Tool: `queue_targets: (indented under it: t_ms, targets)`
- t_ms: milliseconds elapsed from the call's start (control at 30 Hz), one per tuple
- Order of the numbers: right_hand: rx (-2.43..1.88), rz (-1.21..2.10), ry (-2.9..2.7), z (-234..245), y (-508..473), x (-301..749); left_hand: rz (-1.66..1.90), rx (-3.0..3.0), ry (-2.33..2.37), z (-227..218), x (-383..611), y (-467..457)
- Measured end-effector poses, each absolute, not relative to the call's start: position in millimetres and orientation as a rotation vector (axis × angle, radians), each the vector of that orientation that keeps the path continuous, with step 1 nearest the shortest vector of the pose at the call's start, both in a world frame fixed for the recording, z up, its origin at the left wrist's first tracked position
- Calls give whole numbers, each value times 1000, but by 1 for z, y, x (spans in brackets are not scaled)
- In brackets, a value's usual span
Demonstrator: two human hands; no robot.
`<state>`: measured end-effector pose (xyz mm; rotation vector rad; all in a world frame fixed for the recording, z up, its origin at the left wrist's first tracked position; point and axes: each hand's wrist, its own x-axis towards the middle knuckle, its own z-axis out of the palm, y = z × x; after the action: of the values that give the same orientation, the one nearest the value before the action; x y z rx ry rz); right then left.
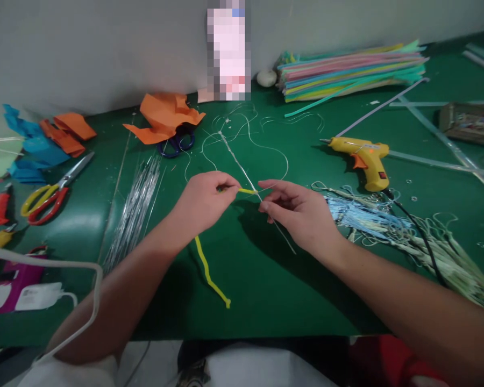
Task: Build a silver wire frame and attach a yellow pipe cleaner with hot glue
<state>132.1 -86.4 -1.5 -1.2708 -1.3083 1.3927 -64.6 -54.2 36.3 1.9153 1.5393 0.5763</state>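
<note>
Green tabletop (pixel 266 301), grey wall (pixel 105 48) behind. Left hand (pixel 210 196) pinches a yellow pipe cleaner (pixel 204 262); one end meets a silver wire stem (pixel 242 167) between the hands, the other (slightly kinked) trails below the left wrist. Right hand (pixel 298 212) grips the stem between thumb and fingers, near the yellow hot-glue gun (pixel 357 150).

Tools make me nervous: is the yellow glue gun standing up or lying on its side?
On its side. The yellow glue gun shows its whole profile, nozzle to handle, against the green tabletop.
</note>
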Motion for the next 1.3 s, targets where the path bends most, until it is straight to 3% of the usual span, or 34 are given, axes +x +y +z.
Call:
queue_targets:
  t_ms: [1300]
  targets:
    - [-1176, 1345, -1209, -3, -87, 130, 554, 1876, 1548, 50, -52, -77]
